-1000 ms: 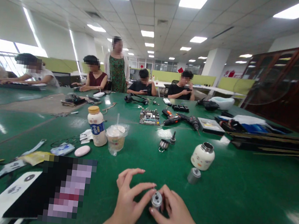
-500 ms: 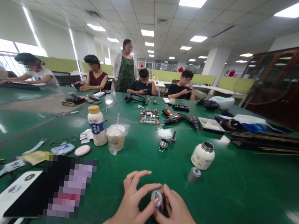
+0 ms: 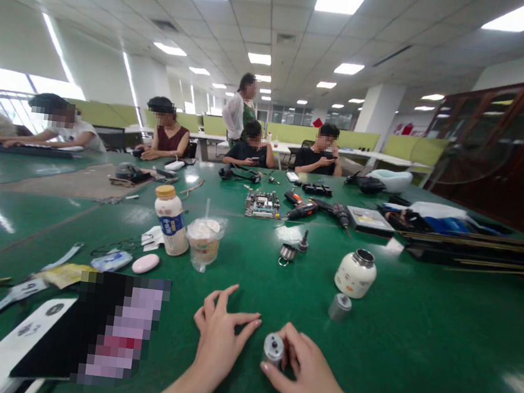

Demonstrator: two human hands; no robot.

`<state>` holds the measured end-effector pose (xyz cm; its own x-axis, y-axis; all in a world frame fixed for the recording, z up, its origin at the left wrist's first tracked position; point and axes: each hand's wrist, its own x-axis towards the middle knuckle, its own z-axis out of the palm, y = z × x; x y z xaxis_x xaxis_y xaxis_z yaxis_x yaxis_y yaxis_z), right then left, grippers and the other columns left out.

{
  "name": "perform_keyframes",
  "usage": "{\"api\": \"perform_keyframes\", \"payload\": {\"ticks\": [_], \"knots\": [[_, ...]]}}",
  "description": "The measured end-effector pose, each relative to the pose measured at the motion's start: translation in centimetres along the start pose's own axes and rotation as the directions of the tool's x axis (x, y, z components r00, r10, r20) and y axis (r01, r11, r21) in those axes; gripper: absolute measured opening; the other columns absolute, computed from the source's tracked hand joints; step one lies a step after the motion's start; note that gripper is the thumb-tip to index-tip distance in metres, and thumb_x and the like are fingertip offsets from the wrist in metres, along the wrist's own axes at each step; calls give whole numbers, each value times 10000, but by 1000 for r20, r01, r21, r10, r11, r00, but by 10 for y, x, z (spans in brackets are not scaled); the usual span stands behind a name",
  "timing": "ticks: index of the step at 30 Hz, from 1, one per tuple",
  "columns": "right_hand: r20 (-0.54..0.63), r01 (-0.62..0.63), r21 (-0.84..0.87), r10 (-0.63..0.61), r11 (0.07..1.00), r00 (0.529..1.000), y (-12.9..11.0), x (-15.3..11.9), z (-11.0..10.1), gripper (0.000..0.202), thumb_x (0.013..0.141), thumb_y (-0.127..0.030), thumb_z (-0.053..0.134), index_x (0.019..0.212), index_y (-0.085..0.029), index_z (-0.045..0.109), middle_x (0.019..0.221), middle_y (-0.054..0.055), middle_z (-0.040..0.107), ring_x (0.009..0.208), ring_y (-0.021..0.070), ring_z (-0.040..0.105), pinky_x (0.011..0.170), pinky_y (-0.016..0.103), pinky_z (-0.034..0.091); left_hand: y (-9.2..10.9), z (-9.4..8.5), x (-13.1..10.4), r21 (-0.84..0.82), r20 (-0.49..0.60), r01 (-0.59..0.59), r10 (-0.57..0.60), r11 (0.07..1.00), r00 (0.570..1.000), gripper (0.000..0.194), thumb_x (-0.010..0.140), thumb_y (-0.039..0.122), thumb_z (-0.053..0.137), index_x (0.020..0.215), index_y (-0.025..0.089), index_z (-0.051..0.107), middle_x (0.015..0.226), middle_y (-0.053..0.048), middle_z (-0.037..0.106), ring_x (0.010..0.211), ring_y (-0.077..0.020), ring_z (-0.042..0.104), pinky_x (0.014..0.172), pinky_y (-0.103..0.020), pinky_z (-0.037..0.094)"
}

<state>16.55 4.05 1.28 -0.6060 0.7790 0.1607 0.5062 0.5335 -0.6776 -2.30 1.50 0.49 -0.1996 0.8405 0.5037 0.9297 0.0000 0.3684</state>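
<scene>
My right hand (image 3: 302, 368) grips a small silver metal cylinder (image 3: 273, 349) between thumb and fingers. Its top face shows a dark centre hub and small holes. To the left of it, apart from the cylinder, my left hand (image 3: 222, 337) has thumb and index fingertips brought together in a pinch. What lies between those tips, if anything, is too small to make out. A second metal cylinder (image 3: 340, 307) stands to the right, in front of a white jar-like bottle (image 3: 356, 273) without a lid. Farther off are a metal cup-shaped part (image 3: 287, 252) and a dark shaft part (image 3: 303, 241).
A drink cup (image 3: 203, 243) with a straw and a milk bottle (image 3: 171, 221) stand at left. Nearer lies a dark tablet-like panel (image 3: 57, 331). A circuit board (image 3: 262, 204) and power drills (image 3: 302, 211) lie farther back. Several people sit across the green table (image 3: 425, 341).
My left hand has drawn away leftward from the metal cylinder, uncovering its top face. My right hand still holds it in place. The standing person in the background has turned and shifted right.
</scene>
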Motion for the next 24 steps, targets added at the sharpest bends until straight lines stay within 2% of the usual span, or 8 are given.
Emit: {"api": "perform_keyframes", "payload": {"ticks": [2, 4, 6, 8, 11, 14, 24], "knots": [[0, 2, 4, -2, 1000, 1000, 0, 0, 0, 196, 794, -318, 639, 811, -239, 460, 712, -48, 541, 668, 143, 492, 589, 233, 346, 1, -1, 0, -18, -15, -2, 2, 1000, 1000, 139, 763, 279, 743, 838, 393, 771, 1269, -51, 534, 1125, -364, 386, 825, -545, 369], [3, -1, 2, 1, 1000, 1000, 1, 0, 0, 195, 793, -320, 639, 817, -239, 464, 710, -48, 540, 662, 143, 489, 585, 234, 345, 5, -6, 0, -85, -82, -25, 18, 996, 997, 170, 776, 258, 734, 870, 396, 763, 1229, -46, 547, 1112, -331, 398, 854, -529, 374], [6, -2, -6, 3, 1000, 1000, 1, 1, 0, 197, 795, -327, 639, 820, -239, 465, 712, -46, 540, 663, 145, 490, 587, 236, 346, 9, -11, -1, -173, -159, -93, 65, 981, 985, 194, 785, 236, 727, 897, 392, 756, 1195, -40, 544, 1101, -301, 404, 892, -508, 375], [1, 2, -14, -2, 1000, 1000, 2, 1, 1, 199, 798, -326, 636, 812, -237, 458, 712, -45, 538, 669, 148, 495, 597, 240, 348, 12, -15, -4, -248, -188, -177, 132, 953, 973, 203, 775, 219, 737, 891, 385, 755, 1187, -38, 531, 1102, -291, 399, 917, -498, 372], [-10, 18, -15, -18, 1000, 1000, 2, 1, 2, 195, 802, -303, 628, 796, -234, 446, 708, -47, 532, 669, 147, 500, 604, 241, 348, 16, -16, -9, -316, -145, -232, 195, 920, 970, 183, 765, 220, 747, 864, 375, 757, 1196, -38, 522, 1114, -295, 385, 926, -492, 375], [-12, 28, -15, -28, 1000, 1000, 3, 1, 2, 193, 805, -297, 627, 794, -233, 445, 701, -50, 529, 657, 142, 497, 597, 239, 345, 16, -16, -10, -348, -110, -239, 214, 907, 971, 158, 776, 234, 735, 863, 364, 756, 1199, -42, 521, 1123, -297, 375, 934, -493, 377], [-15, 35, -2, -36, 999, 999, 2, -1, 2, 171, 825, -300, 610, 815, -233, 453, 727, -42, 552, 689, 152, 523, 626, 250, 362, 15, -17, -12, -377, -46, -269, 272, 886, 961, 244, 829, 203, 660, 967, 393, 726, 1221, -31, 501, 1138, -284, 363, 947, -483, 374]]}}
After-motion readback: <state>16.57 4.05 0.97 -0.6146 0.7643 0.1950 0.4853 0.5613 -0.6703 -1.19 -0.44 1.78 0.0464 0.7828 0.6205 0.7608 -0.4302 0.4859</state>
